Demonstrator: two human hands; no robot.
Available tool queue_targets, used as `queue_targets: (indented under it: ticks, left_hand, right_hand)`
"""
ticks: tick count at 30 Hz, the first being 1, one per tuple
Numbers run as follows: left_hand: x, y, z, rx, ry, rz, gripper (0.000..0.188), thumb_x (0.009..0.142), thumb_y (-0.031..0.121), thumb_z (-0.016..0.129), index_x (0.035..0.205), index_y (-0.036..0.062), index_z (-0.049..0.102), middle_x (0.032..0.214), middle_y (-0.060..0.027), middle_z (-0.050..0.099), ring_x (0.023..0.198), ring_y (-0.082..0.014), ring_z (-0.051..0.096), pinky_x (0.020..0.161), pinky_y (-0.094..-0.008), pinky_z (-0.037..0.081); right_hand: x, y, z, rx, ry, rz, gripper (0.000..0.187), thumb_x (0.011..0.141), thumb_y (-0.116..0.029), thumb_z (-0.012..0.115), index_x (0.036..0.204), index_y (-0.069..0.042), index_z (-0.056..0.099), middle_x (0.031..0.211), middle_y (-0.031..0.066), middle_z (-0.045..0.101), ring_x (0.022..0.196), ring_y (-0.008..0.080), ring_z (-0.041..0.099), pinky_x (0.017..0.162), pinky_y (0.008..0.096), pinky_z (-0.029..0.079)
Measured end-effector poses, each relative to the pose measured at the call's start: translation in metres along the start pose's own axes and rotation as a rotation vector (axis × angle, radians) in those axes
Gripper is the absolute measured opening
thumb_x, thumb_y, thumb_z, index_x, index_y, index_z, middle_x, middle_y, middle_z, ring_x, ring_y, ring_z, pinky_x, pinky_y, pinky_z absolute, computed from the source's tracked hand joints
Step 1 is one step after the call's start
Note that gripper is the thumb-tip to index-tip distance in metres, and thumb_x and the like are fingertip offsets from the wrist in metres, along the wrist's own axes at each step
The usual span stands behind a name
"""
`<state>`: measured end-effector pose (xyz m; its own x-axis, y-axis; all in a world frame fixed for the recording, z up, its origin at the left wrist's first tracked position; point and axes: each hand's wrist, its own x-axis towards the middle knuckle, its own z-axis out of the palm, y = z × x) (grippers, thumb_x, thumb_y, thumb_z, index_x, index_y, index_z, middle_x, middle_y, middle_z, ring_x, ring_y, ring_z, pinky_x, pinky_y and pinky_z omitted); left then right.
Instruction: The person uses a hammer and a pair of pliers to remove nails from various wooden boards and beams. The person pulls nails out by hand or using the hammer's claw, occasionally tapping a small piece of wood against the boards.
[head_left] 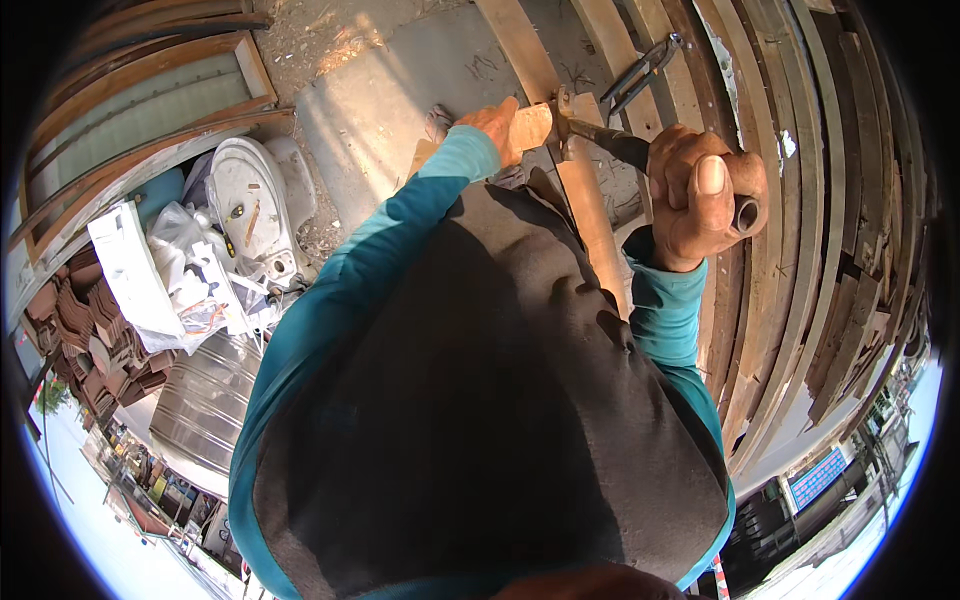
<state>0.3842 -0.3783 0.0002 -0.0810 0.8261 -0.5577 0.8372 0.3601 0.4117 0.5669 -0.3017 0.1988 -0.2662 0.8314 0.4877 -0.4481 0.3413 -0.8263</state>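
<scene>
My left hand (490,130) is closed around a short light wooden piece (531,126), whose blunt end points to the right. In my right fist (703,195) is the dark grip of a hammer (612,140). Its hollow butt end sticks out below my fingers, and its metal head is right beside the tip of the wooden piece. Whether the two touch, I cannot tell. Just beyond the hammer, pliers with dark handles (640,77) lie across the boards. A long brown plank (592,215) runs under the hammer head toward my body.
Long planks (765,200) lie side by side on the right. At left are a white toilet bowl (250,200), a white box (135,270) with plastic bags, stacked brown tiles (85,320) and a wood-framed panel (150,115). Grey concrete floor (370,110) is ahead.
</scene>
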Motion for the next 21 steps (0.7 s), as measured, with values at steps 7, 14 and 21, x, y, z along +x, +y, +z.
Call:
queue_targets:
  ticks: [7, 14, 21]
  left_hand:
    - [-0.001, 0.006, -0.029, -0.068, -0.062, -0.043, 0.074, 0.073, 0.031, 0.085, 0.13, 0.0054, 0.044, 0.116, -0.0239, 0.068, 0.114, -0.043, 0.064, 0.096, -0.0496, 0.052]
    - [0.002, 0.002, -0.002, 0.001, 0.023, 0.026, 0.061, 0.074, 0.03, 0.083, 0.116, 0.0056, 0.045, 0.111, -0.023, 0.069, 0.106, -0.0447, 0.066, 0.091, -0.0507, 0.053]
    - [-0.003, 0.013, -0.008, 0.039, -0.065, -0.057, 0.065, 0.075, 0.034, 0.083, 0.118, 0.0055, 0.045, 0.116, -0.025, 0.068, 0.111, -0.0443, 0.064, 0.092, -0.0506, 0.052]
  right_hand:
    - [0.046, 0.002, 0.029, -0.331, 0.004, 0.13, 0.03, 0.098, -0.008, 0.059, 0.075, -0.007, 0.04, 0.062, 0.0053, 0.048, 0.052, 0.0107, 0.04, 0.05, 0.0304, 0.038]
    - [-0.014, -0.02, 0.008, -0.038, 0.033, 0.043, 0.025, 0.093, -0.005, 0.064, 0.073, -0.003, 0.049, 0.06, 0.0079, 0.053, 0.052, 0.0127, 0.048, 0.047, 0.0295, 0.039]
    - [-0.067, -0.012, -0.057, -0.026, 0.058, -0.07, 0.023, 0.099, -0.028, 0.058, 0.112, -0.008, 0.055, 0.084, 0.0141, 0.066, 0.077, 0.02, 0.063, 0.072, 0.051, 0.043]
